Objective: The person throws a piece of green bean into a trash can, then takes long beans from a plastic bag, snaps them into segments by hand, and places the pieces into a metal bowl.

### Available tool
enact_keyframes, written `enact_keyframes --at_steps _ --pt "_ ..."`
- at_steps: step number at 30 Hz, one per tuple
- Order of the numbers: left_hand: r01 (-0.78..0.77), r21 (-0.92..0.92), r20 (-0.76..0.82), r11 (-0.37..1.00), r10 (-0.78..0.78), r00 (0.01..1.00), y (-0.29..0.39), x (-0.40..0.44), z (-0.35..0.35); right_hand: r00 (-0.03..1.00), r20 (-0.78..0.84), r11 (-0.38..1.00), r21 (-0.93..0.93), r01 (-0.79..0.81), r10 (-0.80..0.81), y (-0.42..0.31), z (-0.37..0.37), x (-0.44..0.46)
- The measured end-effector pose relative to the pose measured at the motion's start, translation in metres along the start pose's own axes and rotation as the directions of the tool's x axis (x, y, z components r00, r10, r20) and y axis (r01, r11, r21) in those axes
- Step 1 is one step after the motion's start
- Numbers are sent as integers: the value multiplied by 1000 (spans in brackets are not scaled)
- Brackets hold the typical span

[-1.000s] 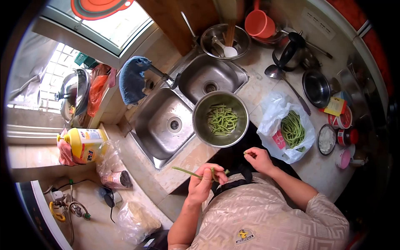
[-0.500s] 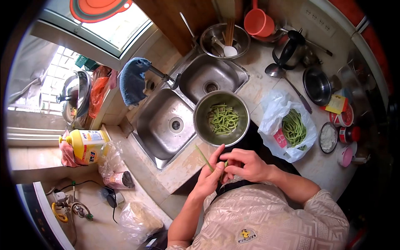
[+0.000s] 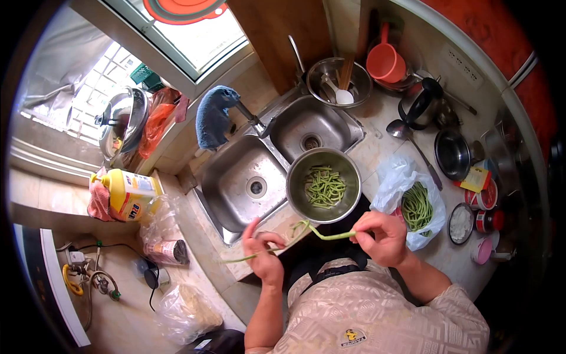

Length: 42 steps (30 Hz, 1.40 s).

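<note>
My left hand (image 3: 263, 253) is closed on a long green bean whose thin end sticks out to the left. Farther right, my right hand (image 3: 382, 237) pinches another green bean (image 3: 336, 236) between thumb and fingers; its curled far end points left, in front of the pot. Just beyond my hands, a steel pot (image 3: 354, 194) holds short cut bean pieces (image 3: 324, 187). To the right of my right hand, whole long beans (image 3: 416, 207) lie in an open white plastic bag (image 3: 389, 177).
A double steel sink (image 3: 227, 177) with a faucet (image 3: 254, 121) lies beyond. A blue cloth (image 3: 215, 118) hangs at the faucet. A ladle (image 3: 415, 144), black bowl (image 3: 453, 154) and jars stand to the right; a yellow bottle (image 3: 132, 192) is on the left.
My hands, together before, are now apart: the left moved left and the right moved right. A bean now stretches from my right hand. The camera view has shifted slightly.
</note>
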<state>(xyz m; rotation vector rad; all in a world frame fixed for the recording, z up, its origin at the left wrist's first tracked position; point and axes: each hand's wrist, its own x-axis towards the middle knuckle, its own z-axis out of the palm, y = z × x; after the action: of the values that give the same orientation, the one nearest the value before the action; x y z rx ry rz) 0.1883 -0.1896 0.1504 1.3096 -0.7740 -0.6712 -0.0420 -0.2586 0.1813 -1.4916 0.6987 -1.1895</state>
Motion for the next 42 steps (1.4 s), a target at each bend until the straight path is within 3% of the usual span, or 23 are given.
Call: enact_keyframes --at_steps 3,6,11,14,17,18,21,22,23,25,27,30,31,34,37,39,40,42 --pt "-83 -285 -318 955 -12 948 17 39 -16 978 57 967 -147 207 -201 -13 -3 11" --pt "-72 -502 -416 862 -168 894 32 69 -45 970 56 950 -200 241 -235 -14 -12 12" --pt "-138 -476 -462 869 -113 880 39 69 -68 942 83 875 -351 333 -325 -13 -11 18" --pt "-233 -520 -563 822 -125 817 48 73 -78 945 111 867 -377 325 -306 -9 -7 15" --pt "-216 -495 -357 842 30 934 48 67 -88 946 110 873 -365 323 -304 -7 -4 13" --pt "-235 -475 -359 848 57 931 48 65 -85 944 128 876 -352 329 -303 -8 -3 13" --pt "-2 -268 -122 964 -32 992 48 52 -77 982 68 970 -155 187 -178 -8 1 9" --pt "30 -139 57 990 -22 998 46 44 -65 989 61 987 -79 141 -137 -9 4 8" --pt "37 -5 230 999 -35 972 44 35 -49 994 59 995 -1 95 -95 -12 9 9" --pt "164 266 507 950 -282 814 63 24 -21 993 93 994 85 63 -71 -11 13 12" --pt "189 216 618 958 -284 733 51 12 -6 984 146 991 96 91 -105 -8 13 14" --pt "280 121 680 952 -285 675 43 0 0 990 126 981 190 36 -60 -11 15 12" --pt "395 65 701 916 -324 636 38 -6 3 992 117 980 199 19 -43 -11 15 11" --pt "435 -1 725 900 -299 620 37 -10 4 996 91 978 210 -20 1 -8 14 11" --pt "557 -50 706 829 -365 607 37 -12 2 968 198 972 -146 181 -151 -14 7 23" --pt "577 -39 692 816 -395 604 39 -10 3 895 331 789 -441 427 -298 -29 14 37" --pt "586 -32 684 810 -410 604 37 -11 4 829 454 659 -520 544 -326 -35 17 42" --pt "589 15 679 808 -441 587 37 -10 5 795 517 612 -529 588 -317 -30 16 37"
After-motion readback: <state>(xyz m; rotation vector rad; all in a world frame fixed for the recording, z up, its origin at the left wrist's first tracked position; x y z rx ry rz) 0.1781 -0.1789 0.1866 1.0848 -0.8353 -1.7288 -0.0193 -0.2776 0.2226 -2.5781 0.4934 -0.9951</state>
